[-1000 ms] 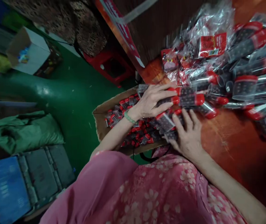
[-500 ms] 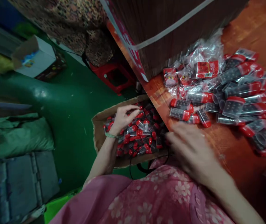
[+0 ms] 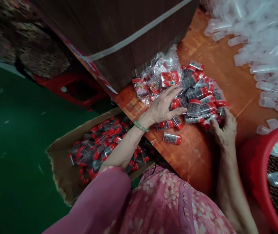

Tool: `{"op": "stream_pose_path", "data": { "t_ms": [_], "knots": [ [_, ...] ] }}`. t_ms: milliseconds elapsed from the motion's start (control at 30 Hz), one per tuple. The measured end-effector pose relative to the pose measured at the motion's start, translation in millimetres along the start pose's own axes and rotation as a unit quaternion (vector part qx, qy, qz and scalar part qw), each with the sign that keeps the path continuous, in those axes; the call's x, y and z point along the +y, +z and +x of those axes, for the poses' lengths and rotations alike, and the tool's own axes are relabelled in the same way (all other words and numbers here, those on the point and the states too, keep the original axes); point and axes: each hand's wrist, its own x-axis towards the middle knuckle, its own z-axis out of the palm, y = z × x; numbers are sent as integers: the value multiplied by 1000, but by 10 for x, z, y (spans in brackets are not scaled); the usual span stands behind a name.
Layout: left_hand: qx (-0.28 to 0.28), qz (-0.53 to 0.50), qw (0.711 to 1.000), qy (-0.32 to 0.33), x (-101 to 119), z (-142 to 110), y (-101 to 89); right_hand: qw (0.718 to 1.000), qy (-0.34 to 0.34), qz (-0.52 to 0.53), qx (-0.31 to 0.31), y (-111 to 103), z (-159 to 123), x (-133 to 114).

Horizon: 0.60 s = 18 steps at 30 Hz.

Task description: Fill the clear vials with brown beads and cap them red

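Note:
My left hand [image 3: 162,107], with a green bead bracelet [image 3: 141,126] at the wrist, lies on the left part of a pile of small clear tubes [image 3: 201,105]. These have red caps and dark contents. Its fingers are stretched out, thumb apart. At the pile's right edge my right hand [image 3: 226,128] rests with thumb and fingers spread against the tubes. A single tube [image 3: 172,138] lies apart in front of the pile. Packets with red labels in clear film [image 3: 170,78] sit behind my left hand.
Below the table edge, a cardboard box [image 3: 61,146] holds many similar capped tubes. Uncapped clear tubes [image 3: 270,68] spread across the back right. A red bucket [image 3: 253,162] with dark beads stands at right. A large strapped brown stack [image 3: 119,35] and red stool [image 3: 68,87] are beyond.
My left hand has moved from the box up onto the tube pile. My right hand has gone from the table's near edge to the pile's right side. The view has swung right.

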Motion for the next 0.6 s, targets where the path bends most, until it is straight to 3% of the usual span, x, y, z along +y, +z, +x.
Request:
{"op": "stream_pose_path", "data": {
  "t_ms": [133, 300, 433, 600],
  "knots": [
    [-90, 40, 995, 2, -19, 152, 157, 998, 13, 66, -1, 25, -127, -296],
    [-126, 82, 989, -2, 186, 48, 155, 996, -21, 87, -27, -10, -248, -913],
    [-139, 75, 987, 0, 231, -115, 8, 993, -12, 85, -78, -26, -363, -1385],
    [-136, 21, 990, 2, 227, -477, -370, 982, -6, 141, -126, -57, -562, -1912]
  ]
}}
